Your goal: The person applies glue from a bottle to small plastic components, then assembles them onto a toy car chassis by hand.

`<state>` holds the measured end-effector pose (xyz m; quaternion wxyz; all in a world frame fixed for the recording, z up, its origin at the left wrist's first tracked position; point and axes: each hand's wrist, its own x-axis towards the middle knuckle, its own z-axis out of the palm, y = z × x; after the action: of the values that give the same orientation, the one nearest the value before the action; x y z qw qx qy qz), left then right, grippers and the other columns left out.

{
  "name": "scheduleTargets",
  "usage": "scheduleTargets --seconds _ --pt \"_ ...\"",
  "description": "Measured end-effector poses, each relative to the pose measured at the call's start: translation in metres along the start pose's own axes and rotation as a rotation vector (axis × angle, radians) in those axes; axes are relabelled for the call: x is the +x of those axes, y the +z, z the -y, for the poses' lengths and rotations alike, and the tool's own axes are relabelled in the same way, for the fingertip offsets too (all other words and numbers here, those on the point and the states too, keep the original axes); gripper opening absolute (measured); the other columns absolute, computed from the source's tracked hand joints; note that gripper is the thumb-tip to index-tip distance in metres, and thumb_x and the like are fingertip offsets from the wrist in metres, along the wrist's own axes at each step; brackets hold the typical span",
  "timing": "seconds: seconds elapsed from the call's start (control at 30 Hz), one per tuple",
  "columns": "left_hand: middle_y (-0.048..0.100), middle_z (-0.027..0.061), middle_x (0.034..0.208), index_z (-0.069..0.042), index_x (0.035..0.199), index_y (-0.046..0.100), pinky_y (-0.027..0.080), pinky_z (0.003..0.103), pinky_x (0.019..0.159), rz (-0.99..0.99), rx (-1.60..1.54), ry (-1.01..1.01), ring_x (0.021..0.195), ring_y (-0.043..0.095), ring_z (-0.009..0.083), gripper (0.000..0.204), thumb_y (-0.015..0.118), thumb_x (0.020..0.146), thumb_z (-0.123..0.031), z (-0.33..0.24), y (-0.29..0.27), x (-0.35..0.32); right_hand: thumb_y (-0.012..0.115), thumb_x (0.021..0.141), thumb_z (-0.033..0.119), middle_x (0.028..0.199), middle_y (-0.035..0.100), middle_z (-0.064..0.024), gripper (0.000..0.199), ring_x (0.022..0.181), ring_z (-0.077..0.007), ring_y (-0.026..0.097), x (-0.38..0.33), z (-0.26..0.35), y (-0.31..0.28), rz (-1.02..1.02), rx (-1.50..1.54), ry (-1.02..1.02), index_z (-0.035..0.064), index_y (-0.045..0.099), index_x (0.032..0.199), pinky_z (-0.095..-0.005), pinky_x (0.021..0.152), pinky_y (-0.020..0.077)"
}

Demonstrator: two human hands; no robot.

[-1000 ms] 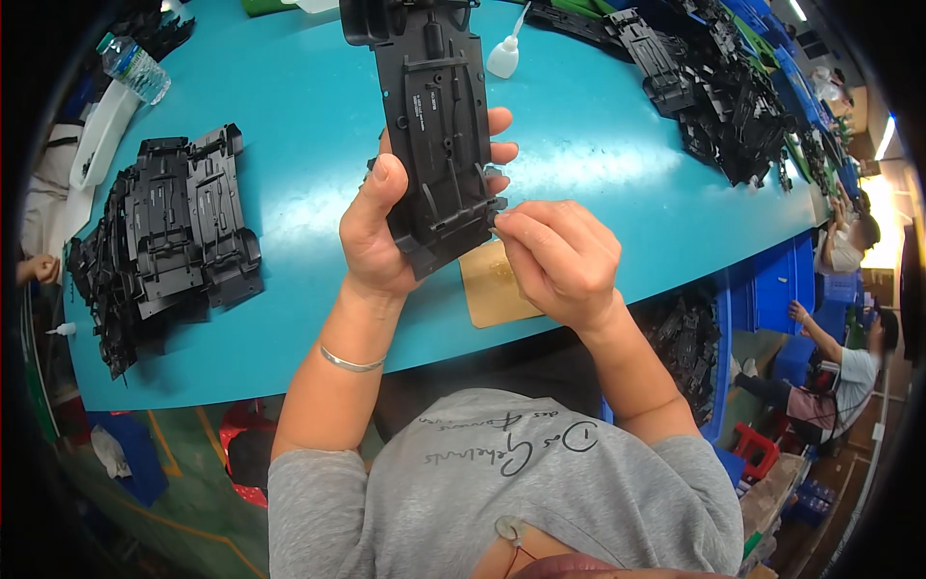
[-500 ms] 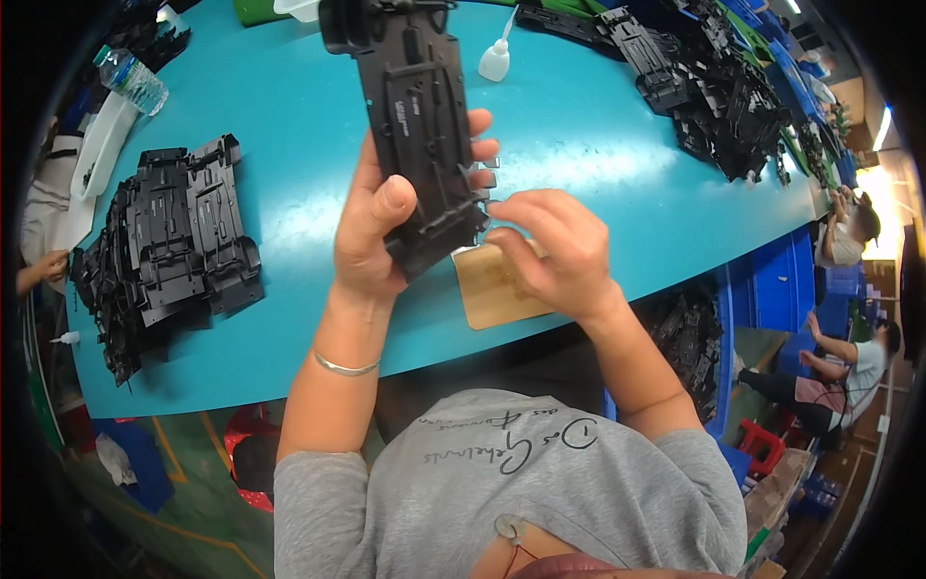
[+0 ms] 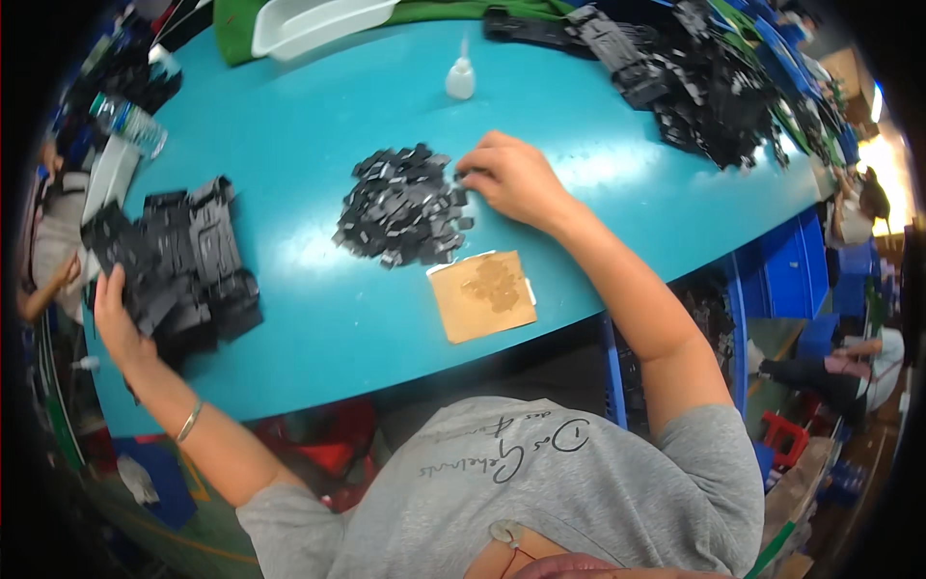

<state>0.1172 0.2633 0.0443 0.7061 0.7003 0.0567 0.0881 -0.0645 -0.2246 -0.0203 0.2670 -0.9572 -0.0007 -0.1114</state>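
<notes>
On the left of the table, my left hand (image 3: 121, 323) grips the near edge of a black plastic toy-car chassis (image 3: 125, 246). That chassis lies tilted against a stack of similar chassis (image 3: 207, 241). My right hand (image 3: 511, 179) is at the right edge of a heap of small flat black plastic pieces (image 3: 405, 207). Its thumb and forefinger are pinched together, with a small dark piece apparently between the tips. Nearer to me lies a square of tan cardboard (image 3: 482, 294) with a wet brown patch on it.
A white squeeze bottle (image 3: 461, 77) with a thin nozzle stands beyond the heap. More black chassis (image 3: 714, 106) are piled at the far right. A white tray (image 3: 313, 24) sits at the far edge, a water bottle (image 3: 130, 125) at the left. Other people work on both sides.
My left hand has carried the chassis from the middle to the left stack, uncovering the heap of small pieces. My right hand has moved away from the chassis to the heap's right edge.
</notes>
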Motion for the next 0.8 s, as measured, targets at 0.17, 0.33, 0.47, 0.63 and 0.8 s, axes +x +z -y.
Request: scheduleTargets --seconds 0.17,0.33,0.47,0.63,0.8 --pt "0.059 0.0038 0.121 -0.003 0.134 0.05 0.044 0.026 0.08 -0.047 0.476 -0.049 0.105 0.056 0.0159 0.058 0.066 0.089 -0.036 0.021 -0.073 0.049 0.066 0.077 0.012 0.091 0.062 -0.0113 0.009 0.094 -0.031 0.06 0.01 -0.004 0.003 0.136 0.113 0.059 0.0067 0.064 0.085 -0.0409 0.079 0.0475" --pt "0.057 0.007 0.123 -0.005 0.141 0.043 0.044 0.029 0.084 -0.055 0.671 0.093 0.103 0.055 0.0168 0.061 0.062 0.092 -0.036 0.009 -0.063 0.048 0.063 0.081 0.01 0.089 0.06 -0.0134 0.009 0.089 -0.0324 0.059 0.013 -0.024 -0.016 -0.065 0.076 0.033 0.0057 0.058 0.087 -0.0409 0.075 0.0471" --pt "0.053 0.0121 0.13 -0.008 0.143 0.041 0.042 0.032 0.092 -0.041 0.836 0.46 0.107 0.053 0.0188 0.054 0.058 0.096 -0.029 -0.008 -0.037 0.013 0.064 0.081 0.015 0.089 0.064 -0.0155 0.009 0.093 -0.0346 0.061 0.036 -0.142 -0.097 -0.596 -0.229 0.149 0.0069 0.066 0.081 -0.044 0.078 0.0496" --pt "0.053 0.0123 0.13 -0.009 0.142 0.042 0.043 0.032 0.091 -0.002 0.796 0.563 0.106 0.052 0.0188 0.048 0.054 0.096 -0.015 -0.037 0.015 -0.042 0.064 0.084 0.02 0.105 0.06 -0.0178 0.015 0.102 -0.0363 0.058 0.058 -0.212 -0.141 -0.487 -0.387 0.506 0.0117 0.061 0.096 -0.0454 0.087 0.0467" --pt "0.054 0.0122 0.127 -0.007 0.142 0.042 0.046 0.031 0.087 0.164 0.709 0.584 0.107 0.053 0.0184 0.049 0.052 0.094 -0.01 -0.045 0.07 -0.078 0.059 0.084 0.016 0.101 0.061 -0.0162 0.011 0.099 -0.0372 0.058 0.052 -0.205 -0.141 -0.275 -0.411 0.5 0.0134 0.059 0.095 -0.0465 0.084 0.0456"
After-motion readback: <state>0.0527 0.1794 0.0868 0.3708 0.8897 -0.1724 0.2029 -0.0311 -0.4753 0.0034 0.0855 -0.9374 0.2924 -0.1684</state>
